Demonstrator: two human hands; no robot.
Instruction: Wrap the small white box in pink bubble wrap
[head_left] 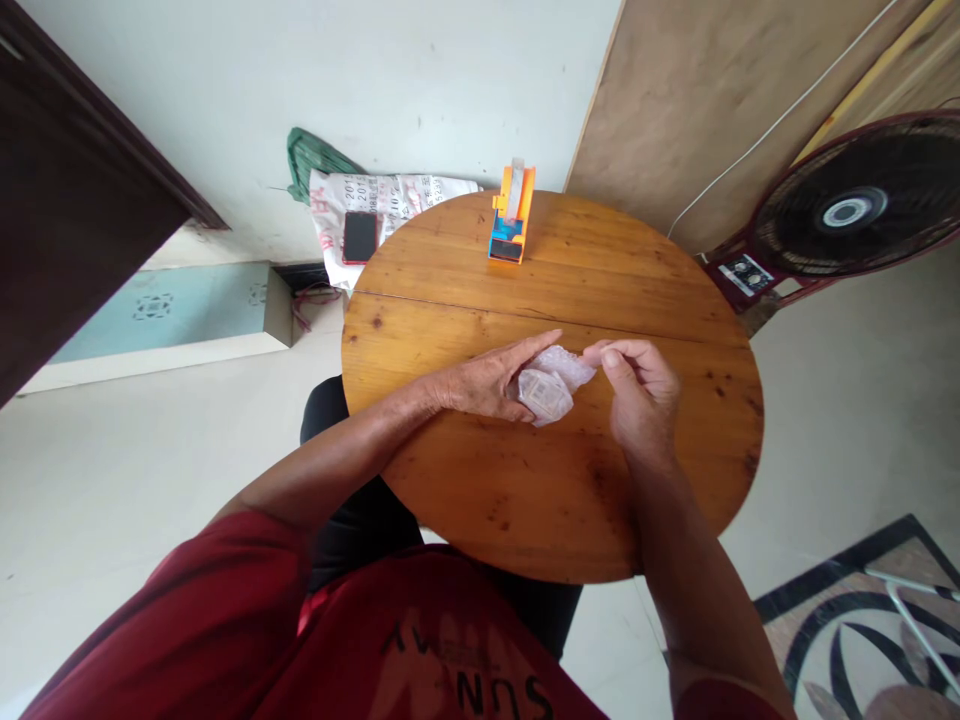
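A small bundle in translucent bubble wrap is held low over the wooden table, near its middle. My left hand curves around the bundle's left side, thumb on the near side and fingers along the far side. What lies inside the wrap is hard to make out. A loose flap of the wrap sticks out toward the right. At that flap's end, my right hand is closed, with thumb and forefinger pinching its edge.
An orange and blue tape dispenser stands at the far edge of the round wooden table. Beyond its left edge, a dark phone lies on a printed white sack. A large fan is at the right.
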